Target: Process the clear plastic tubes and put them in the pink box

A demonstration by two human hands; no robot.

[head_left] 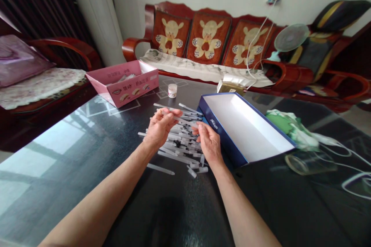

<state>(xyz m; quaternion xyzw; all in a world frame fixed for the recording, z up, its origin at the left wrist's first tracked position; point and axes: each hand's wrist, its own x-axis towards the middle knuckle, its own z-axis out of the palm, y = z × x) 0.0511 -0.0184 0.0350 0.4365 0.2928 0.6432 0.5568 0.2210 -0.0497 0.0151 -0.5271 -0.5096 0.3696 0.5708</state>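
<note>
Over a pile of pen parts, my left hand [160,125] pinches a slim whitish, translucent pen [177,118] between thumb and fingers. My right hand [208,141] is closed at the pen's right end; whether a separate cap sits in those fingertips is too small to tell. Below both hands, frosted pen barrels [176,157] lie loosely on the dark glossy table [179,212]. Several short frosted caps [191,172] rest at the pile's near edge. Small black pieces [177,144] show in its middle, partly hidden by my hands.
A blue box with white inside [246,127] stands right of the pile, a pink carton [124,87] back left. Behind are a small white tub [172,90] and a gold box [230,86]. At right lie a glass jar [310,162], green cloth [285,123] and white cables [350,183].
</note>
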